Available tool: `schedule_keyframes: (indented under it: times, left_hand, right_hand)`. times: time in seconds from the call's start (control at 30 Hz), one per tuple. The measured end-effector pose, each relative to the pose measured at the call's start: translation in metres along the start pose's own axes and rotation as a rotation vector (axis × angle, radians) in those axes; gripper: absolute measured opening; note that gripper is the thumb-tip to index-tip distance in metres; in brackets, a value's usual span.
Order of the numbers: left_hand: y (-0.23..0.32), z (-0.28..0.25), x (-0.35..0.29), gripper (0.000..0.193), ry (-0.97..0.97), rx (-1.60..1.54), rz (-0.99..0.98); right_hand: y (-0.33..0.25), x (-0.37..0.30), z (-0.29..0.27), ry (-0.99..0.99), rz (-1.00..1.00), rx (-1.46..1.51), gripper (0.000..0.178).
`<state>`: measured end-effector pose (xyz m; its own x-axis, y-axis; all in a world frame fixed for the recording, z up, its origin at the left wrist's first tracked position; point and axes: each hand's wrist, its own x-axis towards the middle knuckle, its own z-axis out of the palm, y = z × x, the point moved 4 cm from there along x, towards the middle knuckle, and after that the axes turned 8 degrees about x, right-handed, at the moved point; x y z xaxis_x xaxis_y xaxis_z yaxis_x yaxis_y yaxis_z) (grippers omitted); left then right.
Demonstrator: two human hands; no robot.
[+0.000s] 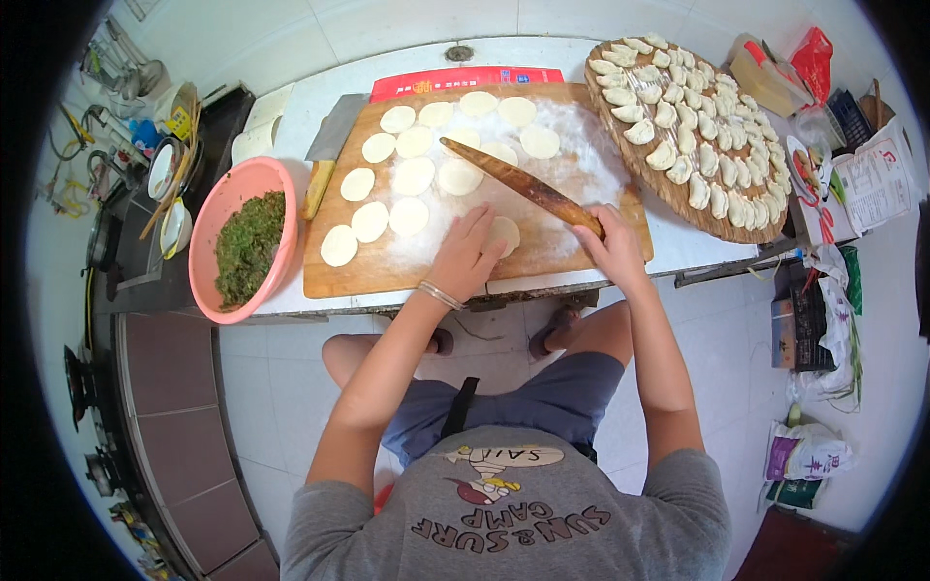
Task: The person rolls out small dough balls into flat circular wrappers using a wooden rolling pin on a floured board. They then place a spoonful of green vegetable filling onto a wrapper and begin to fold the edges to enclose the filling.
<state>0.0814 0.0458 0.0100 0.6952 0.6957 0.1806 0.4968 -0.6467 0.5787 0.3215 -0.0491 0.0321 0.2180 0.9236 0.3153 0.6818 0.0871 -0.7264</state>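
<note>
My right hand [612, 244] grips the thick end of a tapered wooden rolling pin [513, 183], which slants up to the left above the board. Stretched out low on the wooden board [334, 281], my left hand [469, 254] has its fingers at the edge of a round dough wrapper [505, 235], partly covering it. Several flat, pale wrappers [414, 176] lie across the left and far parts of the board, some touching or overlapping. White flour [591, 160] dusts the right side of the board.
A pink bowl [201, 254] of chopped green filling [249, 250] stands left of the board, beside a cleaver [335, 131]. At the far right, a round wooden board [647, 179] carries several rows of dumplings [707, 160]. A red packet [465, 80] lies behind. Bags [809, 452] sit on the floor.
</note>
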Motion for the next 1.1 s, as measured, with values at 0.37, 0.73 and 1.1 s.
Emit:
schedule_keyframes:
  times: [0.37, 0.73, 1.1]
  left_hand:
    - [0.027, 0.002, -0.011, 0.061, -0.008, 0.357, 0.125]
    - [0.026, 0.008, -0.003, 0.062, -0.004, 0.264, 0.094]
    - [0.033, 0.028, -0.011, 0.073, 0.015, 0.393, 0.105]
  right_hand:
    - [0.007, -0.003, 0.003, 0.024, 0.002, -0.032, 0.031]
    - [0.013, -0.004, 0.005, 0.003, 0.040, -0.023, 0.032]
    - [0.012, -0.003, 0.006, 0.019, -0.008, -0.012, 0.029]
